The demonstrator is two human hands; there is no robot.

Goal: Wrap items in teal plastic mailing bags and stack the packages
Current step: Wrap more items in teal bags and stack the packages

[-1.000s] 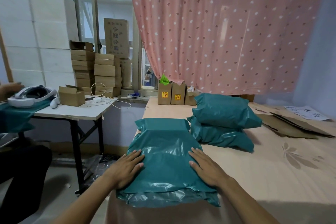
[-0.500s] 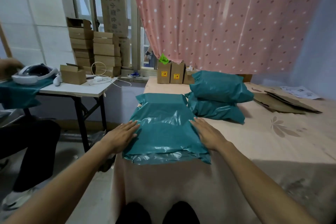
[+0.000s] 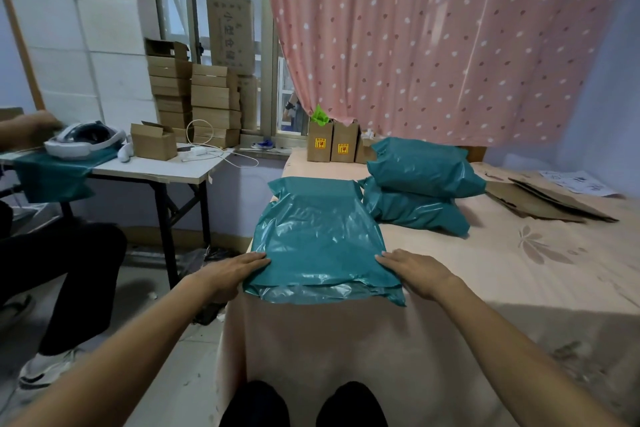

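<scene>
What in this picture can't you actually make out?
Head view: what is inside the front teal bag; its opaque plastic hides it.
Head view: the contents of the two stacked packages; their plastic hides them too.
Head view: the print on the papers at far right is too small to read.
Head view: the other person is cut off by the left edge.

teal bag (image 3: 320, 236) flat at bed edge — two stacked packages (image 3: 420, 187) beside.

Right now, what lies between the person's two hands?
In the head view, a teal bag lies between the left hand and right hand, flat on the pink cloth; each hand touches a near corner.
</scene>
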